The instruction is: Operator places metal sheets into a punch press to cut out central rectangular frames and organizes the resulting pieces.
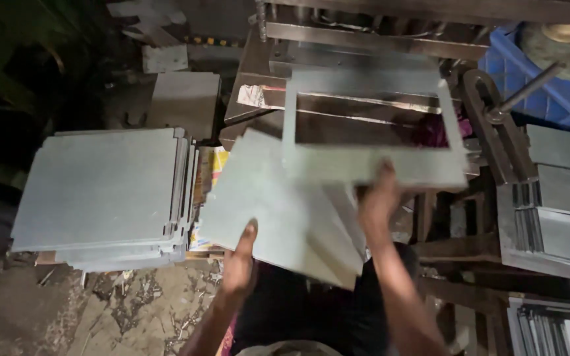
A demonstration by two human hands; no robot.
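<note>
Head view looks straight down on two hands, each gripping a piece of grey sheet metal. The left hand point(240, 260) pinches the lower edge of a solid grey sheet point(278, 211), thumb on top, fingers under; the sheet tilts, its long axis running from lower right up toward upper left. The right hand point(377, 201) closes on the lower bar of a cut-out frame point(371, 165), a grey rectangle with its middle punched away, held higher and farther out, over the press point(364, 49). The frame's long side lies left to right, and its near bar overlaps the sheet's upper corner; whether they touch I cannot tell, as the frame is blurred. The stack of blank sheets point(100, 191) lies to the left, nearer the left hand. Stacks of grey pieces point(562, 198) lie to the right, nearer the right hand.
</note>
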